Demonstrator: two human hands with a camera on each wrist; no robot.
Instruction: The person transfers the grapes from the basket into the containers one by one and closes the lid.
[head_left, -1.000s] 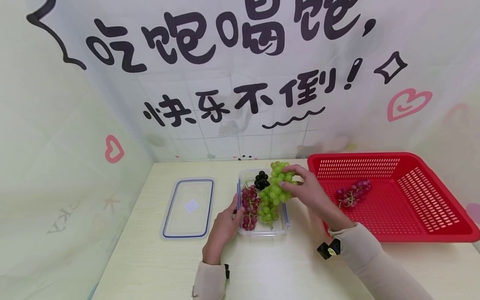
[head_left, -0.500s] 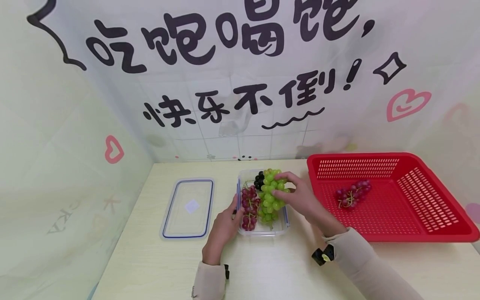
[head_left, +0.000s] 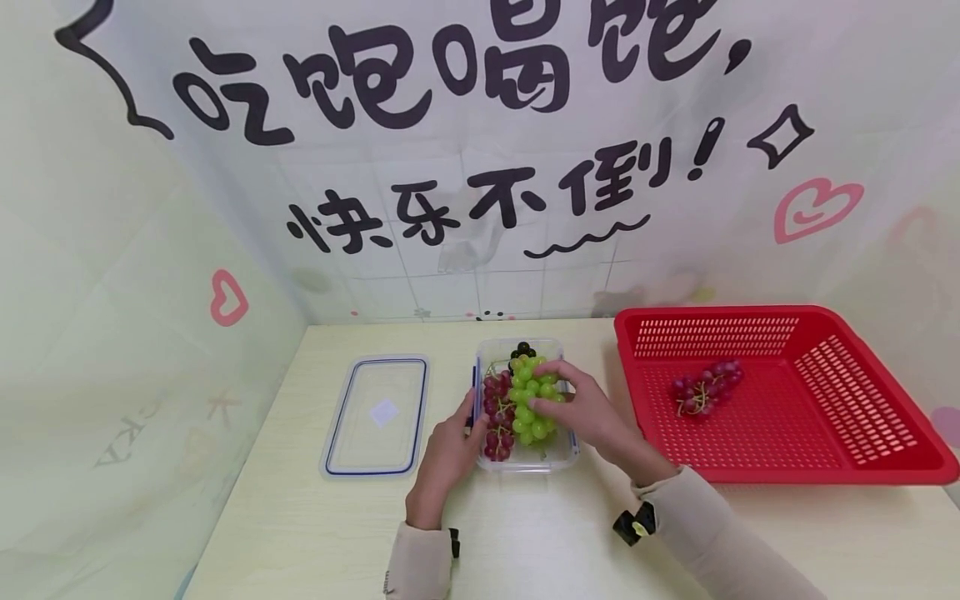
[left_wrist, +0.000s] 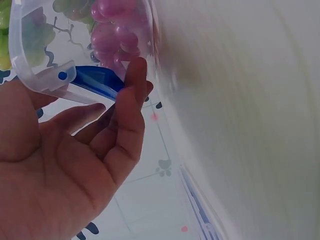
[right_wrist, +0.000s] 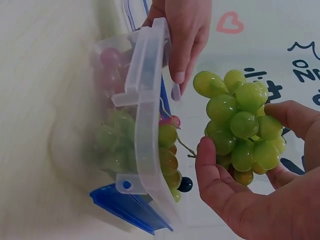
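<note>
A clear plastic food container with blue side latches stands mid-table. My left hand grips its left wall; in the left wrist view the fingers are by the blue latch. My right hand holds a bunch of green grapes between thumb and fingers, over the container. In the right wrist view this bunch hangs above the rim. Inside are red grapes along the left side, black grapes at the back, and another green bunch, mostly covered from above.
The container's clear lid, with a blue seal and a white label, lies flat at the left. On the right stands a red plastic basket with one bunch of red grapes in it. A printed cloth hangs behind the table.
My right hand has moved left and toward me with the green grapes, from the container's back right to over its middle. The left hand has stayed on the container.
</note>
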